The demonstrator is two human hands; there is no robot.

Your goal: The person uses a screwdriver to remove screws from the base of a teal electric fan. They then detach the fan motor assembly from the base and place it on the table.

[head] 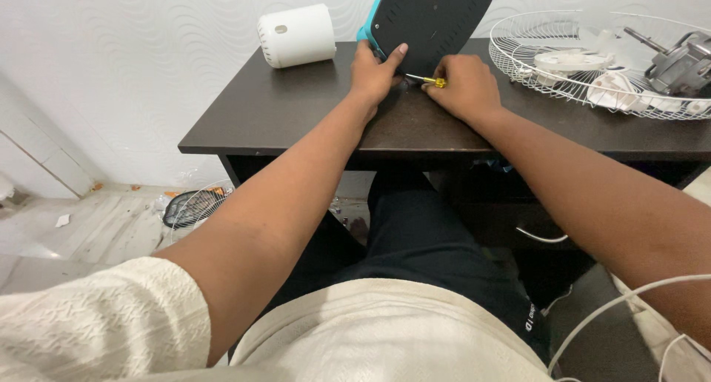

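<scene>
A dark flat panel with a teal edge (pixel 433 15) stands tilted on its lower edge at the back of the dark wooden table (pixel 296 108). My left hand (pixel 374 71) grips the panel's lower left corner, thumb pressed on its dark face. My right hand (pixel 466 86) rests on the table just right of it and holds a small screwdriver with a yellow handle (pixel 429 79). The screwdriver's tip points left, toward the panel's lower edge between my two hands.
A white cylindrical housing (pixel 296 34) lies on its side at the table's back left. A white wire fan guard (pixel 592 60) holding white parts and a grey motor (pixel 678 64) fills the right side. Another fan guard (pixel 192 204) lies on the floor. White cable (pixel 629 300) crosses near my right arm.
</scene>
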